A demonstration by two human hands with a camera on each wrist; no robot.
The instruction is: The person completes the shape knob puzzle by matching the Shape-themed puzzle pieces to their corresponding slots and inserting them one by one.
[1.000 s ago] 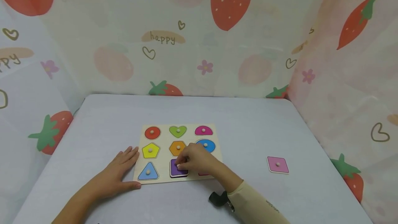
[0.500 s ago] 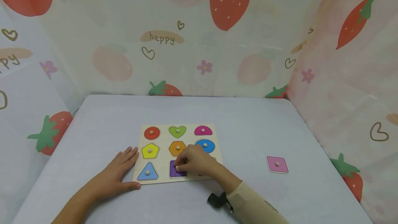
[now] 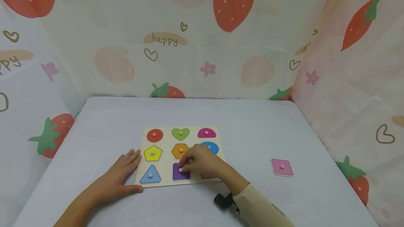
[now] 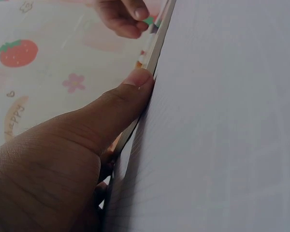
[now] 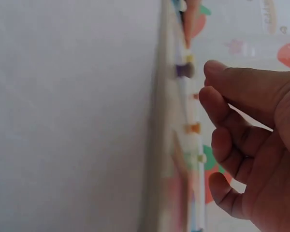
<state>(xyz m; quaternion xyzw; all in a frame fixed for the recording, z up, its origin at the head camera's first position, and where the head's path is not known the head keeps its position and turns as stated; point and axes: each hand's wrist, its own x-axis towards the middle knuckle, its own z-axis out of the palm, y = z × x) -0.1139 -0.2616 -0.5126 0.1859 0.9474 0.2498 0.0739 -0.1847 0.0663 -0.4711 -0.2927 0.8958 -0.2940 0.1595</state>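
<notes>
**Purple square settling flat into its slot under the right fingertips**

Since a second ago the purple square [image 3: 181,172] is lying flatter in the board, its raised dark edge no longer showing, and the right hand [image 3: 202,161] is sitting a touch higher over it; the left hand [image 3: 117,180] is keeping its place.

Going left to right: the left hand is lying palm down on the grey table [image 3: 94,129], fingers straight and relaxed, gripping nothing. Its fingertips are touching the left edge of the puzzle board [image 3: 221,150], and in the left wrist view the thumb [image 4: 130,89] is pressing against the board's near edge, bracing it.

Just right of those fingers, the blue triangle [image 3: 150,174] is sitting in its slot. Next along, the purple square is lying directly beneath the right hand's fingertips, in the near row's middle slot. The fingers are curling down and pinching the square's small wooden peg [image 3: 180,169]. The right wrist view is blurring the contact, showing only bent fingers [image 5: 232,116] close beside the pegs.

Immediately right of the fingers, partly under the palm, an open pink slot [image 3: 208,175] is showing. Well apart to the right, the pink diamond [image 3: 282,167] is lying flat on the table, corner towards the board, far nearer the right hand than the left.
</notes>
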